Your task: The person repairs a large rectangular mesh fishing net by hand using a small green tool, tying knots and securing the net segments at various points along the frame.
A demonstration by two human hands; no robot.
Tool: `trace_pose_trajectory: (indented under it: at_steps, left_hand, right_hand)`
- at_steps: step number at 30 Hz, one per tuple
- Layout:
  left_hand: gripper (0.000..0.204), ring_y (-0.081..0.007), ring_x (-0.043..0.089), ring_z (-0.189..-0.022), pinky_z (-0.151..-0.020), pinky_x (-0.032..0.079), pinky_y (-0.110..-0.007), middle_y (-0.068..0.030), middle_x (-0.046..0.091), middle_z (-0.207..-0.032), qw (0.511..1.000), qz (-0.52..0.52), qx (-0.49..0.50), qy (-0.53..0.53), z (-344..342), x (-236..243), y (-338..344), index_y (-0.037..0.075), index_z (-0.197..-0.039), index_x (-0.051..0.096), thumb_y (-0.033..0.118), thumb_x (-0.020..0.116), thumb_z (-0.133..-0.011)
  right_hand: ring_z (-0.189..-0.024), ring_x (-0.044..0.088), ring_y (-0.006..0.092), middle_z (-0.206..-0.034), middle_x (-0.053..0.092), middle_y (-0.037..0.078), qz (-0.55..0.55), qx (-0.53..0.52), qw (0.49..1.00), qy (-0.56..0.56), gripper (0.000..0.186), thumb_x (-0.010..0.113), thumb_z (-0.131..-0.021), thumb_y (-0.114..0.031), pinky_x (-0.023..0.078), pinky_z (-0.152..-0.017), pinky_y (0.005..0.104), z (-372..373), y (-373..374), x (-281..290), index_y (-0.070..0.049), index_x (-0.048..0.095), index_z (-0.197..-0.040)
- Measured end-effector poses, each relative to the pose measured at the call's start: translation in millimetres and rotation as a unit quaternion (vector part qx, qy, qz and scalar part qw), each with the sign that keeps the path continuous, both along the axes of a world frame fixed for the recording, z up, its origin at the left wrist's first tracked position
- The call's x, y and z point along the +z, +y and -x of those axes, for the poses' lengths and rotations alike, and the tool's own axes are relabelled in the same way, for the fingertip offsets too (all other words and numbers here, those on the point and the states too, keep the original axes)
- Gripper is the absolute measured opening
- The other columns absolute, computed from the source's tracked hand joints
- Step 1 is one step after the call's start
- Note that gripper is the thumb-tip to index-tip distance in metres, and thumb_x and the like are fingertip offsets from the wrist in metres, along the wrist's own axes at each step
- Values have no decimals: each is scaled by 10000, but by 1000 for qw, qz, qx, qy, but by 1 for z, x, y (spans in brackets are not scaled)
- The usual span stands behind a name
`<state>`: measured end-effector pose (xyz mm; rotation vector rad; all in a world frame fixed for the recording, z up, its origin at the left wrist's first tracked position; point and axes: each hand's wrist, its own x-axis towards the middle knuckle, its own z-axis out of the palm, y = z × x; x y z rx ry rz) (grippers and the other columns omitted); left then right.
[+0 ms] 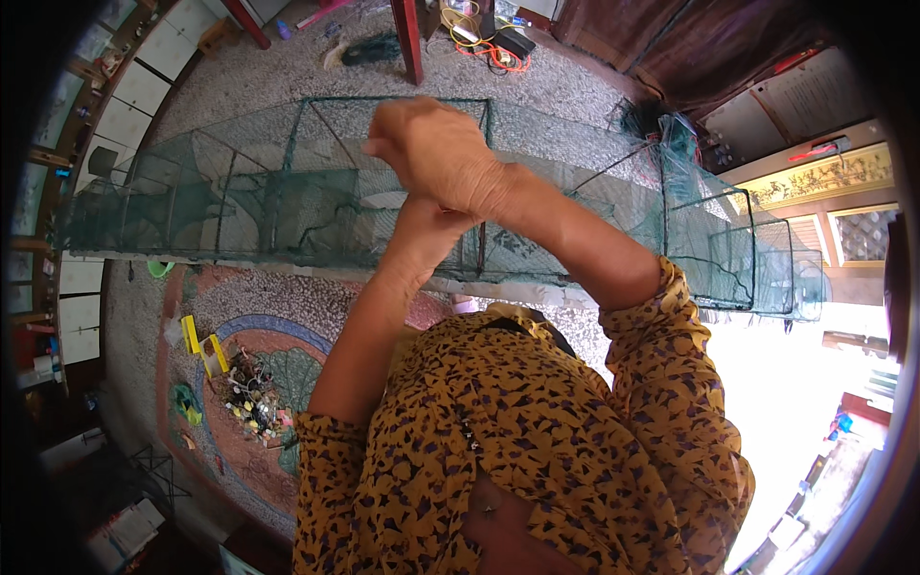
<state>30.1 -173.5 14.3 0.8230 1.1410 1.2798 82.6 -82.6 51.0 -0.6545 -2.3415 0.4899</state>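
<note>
A long green mesh net trap with dark rectangular frames stretches across the view, from the far left to the right. My right hand is lifted over its middle, fingers bent downward and closed; whatever they hold, if anything, is hidden. Below it, my left hand crosses under the right wrist, and its fingers are covered. Both hands overlap in front of the mesh; whether either one touches it I cannot tell.
A red post rises behind the trap. Orange and yellow cords lie at the back. On the patterned floor at left are a pile of small items and a yellow object. White cabinets line the left side.
</note>
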Motion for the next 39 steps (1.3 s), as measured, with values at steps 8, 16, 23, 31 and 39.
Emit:
trace_pose_trajectory:
  at_steps: [8, 16, 23, 31, 39]
  left_hand:
    - [608, -136, 550, -862, -714, 509, -284, -129, 487, -1219, 982, 17, 49, 179, 3, -4, -5, 7, -1222, 426, 182, 777, -758]
    - [597, -79, 487, -758, -697, 445, -241, -45, 491, -1285, 945, -142, 51, 291, 13, 7, -2, 75, -1292, 439, -8, 695, -759]
    - [440, -105, 446, -676, -655, 434, -254, -23, 535, -1019, 905, -243, 45, 347, 6, -10, 9, 68, -1131, 516, -78, 649, -738]
    - [266, -154, 449, -641, -611, 421, -291, -45, 471, -834, 906, -204, 122, 350, -5, -50, 30, 56, -799, 496, -13, 732, -696]
    - [247, -101, 451, -661, -616, 432, -247, -20, 488, -839, 916, -152, 156, 336, -17, -60, 35, 44, -810, 570, 102, 790, -712]
  right_hand:
    - [-586, 556, 192, -708, 564, 94, 158, 122, 895, 398, 180, 440, -970, -181, 470, -539, 296, -64, 3, 141, -24, 521, -937]
    - [-462, 341, 77, -588, 400, -1, 313, 297, 747, 505, 186, 464, -870, 17, 303, -483, 204, -171, -17, 175, -58, 477, -700]
    - [-461, 358, 49, -639, 443, 1, 262, 238, 847, 397, 193, 374, -1010, -151, 283, -414, 168, -143, -27, 163, -46, 513, -927]
    - [-709, 623, 222, -759, 623, 72, 120, -102, 987, 22, 70, 580, -886, -108, 477, -625, 314, -126, 4, 43, -63, 571, -939]
    - [-867, 586, 297, -840, 615, 83, 26, -121, 977, -176, 90, 609, -833, -163, 468, -758, 396, -125, 29, -11, -90, 639, -877]
